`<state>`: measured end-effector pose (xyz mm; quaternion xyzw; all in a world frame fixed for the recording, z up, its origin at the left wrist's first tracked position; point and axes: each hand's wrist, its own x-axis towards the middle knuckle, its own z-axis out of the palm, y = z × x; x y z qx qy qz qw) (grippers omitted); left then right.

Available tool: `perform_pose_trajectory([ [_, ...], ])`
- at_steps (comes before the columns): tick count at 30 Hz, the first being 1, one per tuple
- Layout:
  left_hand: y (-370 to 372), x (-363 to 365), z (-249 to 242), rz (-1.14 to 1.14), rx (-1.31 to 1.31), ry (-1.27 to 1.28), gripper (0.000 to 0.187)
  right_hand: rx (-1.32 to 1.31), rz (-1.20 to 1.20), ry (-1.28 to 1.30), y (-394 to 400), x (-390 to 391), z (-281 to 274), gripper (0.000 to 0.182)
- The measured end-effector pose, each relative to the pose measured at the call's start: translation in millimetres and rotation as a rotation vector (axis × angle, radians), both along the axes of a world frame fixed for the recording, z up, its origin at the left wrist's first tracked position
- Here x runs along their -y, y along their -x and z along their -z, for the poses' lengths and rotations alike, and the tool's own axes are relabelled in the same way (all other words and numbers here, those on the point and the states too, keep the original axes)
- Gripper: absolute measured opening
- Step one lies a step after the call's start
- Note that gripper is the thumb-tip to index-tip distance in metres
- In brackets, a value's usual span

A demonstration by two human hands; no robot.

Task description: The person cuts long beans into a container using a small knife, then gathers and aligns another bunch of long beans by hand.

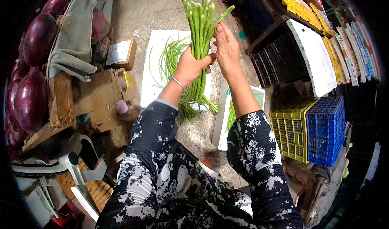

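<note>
A thick bunch of long green beans (199, 38) stands upright in front of me, its cut ends up and its lower ends fanning out near a white sheet. My left hand (190, 65) is wrapped around the middle of the bunch. My right hand (226, 48) rests against the bunch's right side, thumb up along the stalks. More loose long beans (170, 57) lie on the white sheet (150, 87) on the floor behind the bunch. Both arms wear dark sleeves with white splashes, and a bangle sits on my left wrist.
Large purple round vegetables (30, 99) pile up at the left beside a grey cloth (75, 38) and cardboard boxes (99, 97). Yellow and blue plastic crates (310, 129) stand at the right, with a black crate (279, 63) and packaged goods above. A white tray (222, 132) lies near my right arm.
</note>
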<state>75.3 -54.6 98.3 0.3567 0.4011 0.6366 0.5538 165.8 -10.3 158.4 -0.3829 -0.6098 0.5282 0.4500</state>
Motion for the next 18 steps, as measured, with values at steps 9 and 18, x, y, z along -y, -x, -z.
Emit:
perform_pose_trajectory([
  [9, 1, 24, -36, 0.071, 0.198, 0.014, 0.032, 0.001, 0.167, -0.047, -3, 9, -17, 0.025],
  [18, 5, 23, -28, 0.085, 0.295, 0.064, 0.031, -0.434, 0.445, 0.146, -9, 2, -23, 0.021],
])
